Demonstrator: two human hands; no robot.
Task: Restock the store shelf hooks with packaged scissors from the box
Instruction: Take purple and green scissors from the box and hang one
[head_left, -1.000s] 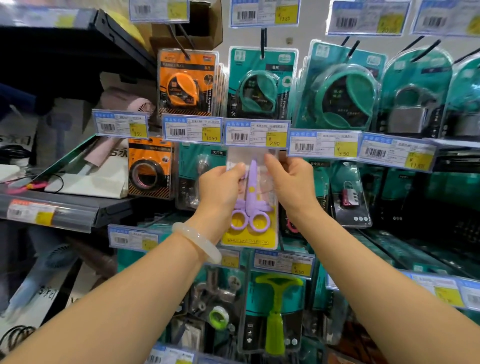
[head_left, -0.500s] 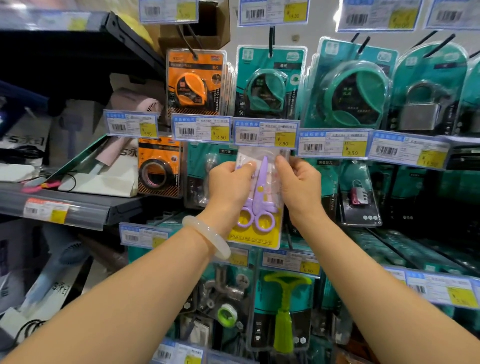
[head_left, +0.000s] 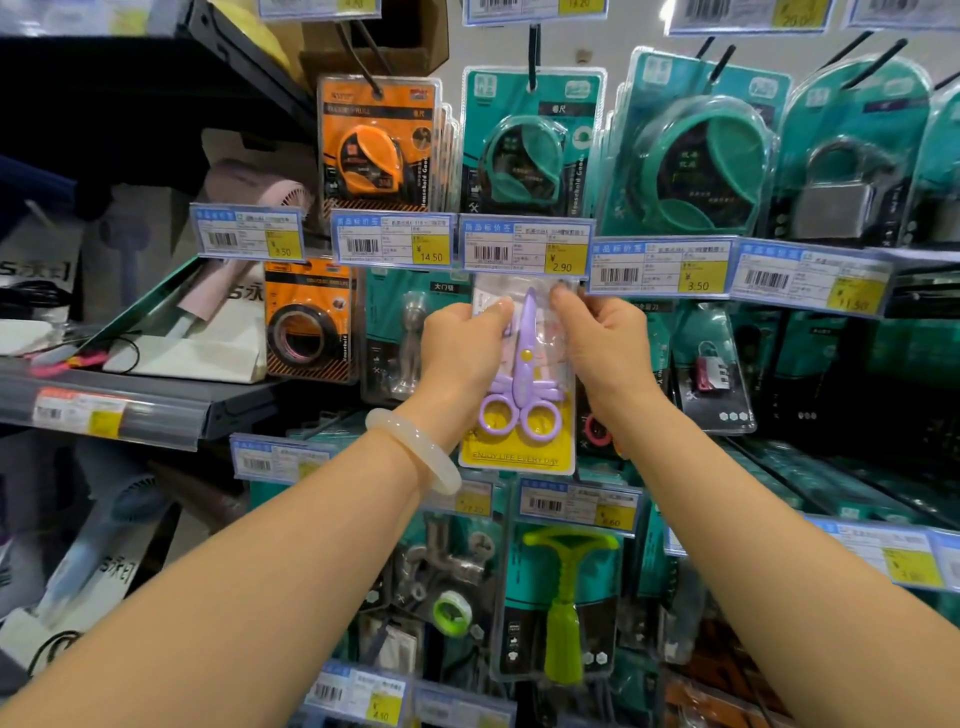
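Change: the scissors pack (head_left: 521, 374) sits higher than half a second ago — its top edge now tucked behind the 2.90 price tag (head_left: 524, 252).
Left hand (head_left: 460, 353): pinching the pack's upper left edge.
Right hand (head_left: 602, 345): pinching the upper right edge.
Room: tight — hanging packs just beside it left and right, a green-handled tool pack (head_left: 566, 597) below; the hook itself is hidden.
Count: one pack, one purple pair inside; two hands.

Hanging packs — orange tape measure (head_left: 375, 150), padlock (head_left: 836, 197), green-handled tool (head_left: 566, 597).
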